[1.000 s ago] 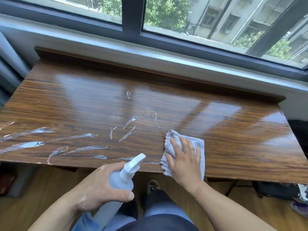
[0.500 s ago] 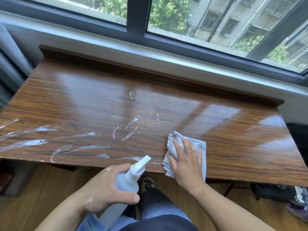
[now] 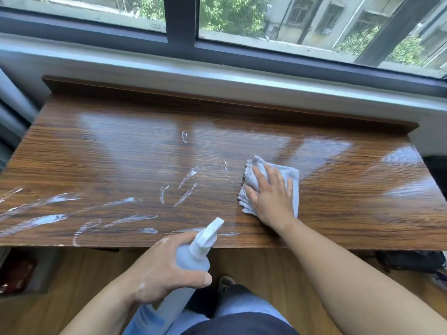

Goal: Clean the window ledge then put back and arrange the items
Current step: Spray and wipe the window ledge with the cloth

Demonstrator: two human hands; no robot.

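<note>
You're in the wiping step: your right hand (image 3: 271, 197) lies flat, fingers straight and spread, pressing the pale blue-grey folded cloth (image 3: 291, 175) onto the glossy brown wood-grain window ledge (image 3: 338, 146), right of frame centre and near the front edge. Your left hand (image 3: 167, 269), lower centre, has fingers and thumb wrapped round the translucent white plastic spray bottle (image 3: 193, 257), held off the ledge in front of its near edge, nozzle pointing up-right toward the cloth. The white cleaner streaks (image 3: 186, 194) run from just left of the cloth out to the left edge of the frame, so cleaning looks partway at best. Putting items back hasn't begun, and none of them show in view. Next move probably calls for sweeping the cloth left through the streaks with flat, even pressure, including the lone curl higher up near mid-ledge. Only streaks lie in that path. Watch the front edge: several streaks sit right along it, so the cloth may overhang and fall to the wooden floor (image 3: 72, 274). The raised dark back lip (image 3: 217, 100) under the dark window frame (image 3: 183, 20) stops travel at the top. Keep the bottle low and clear of the sweep.
</note>
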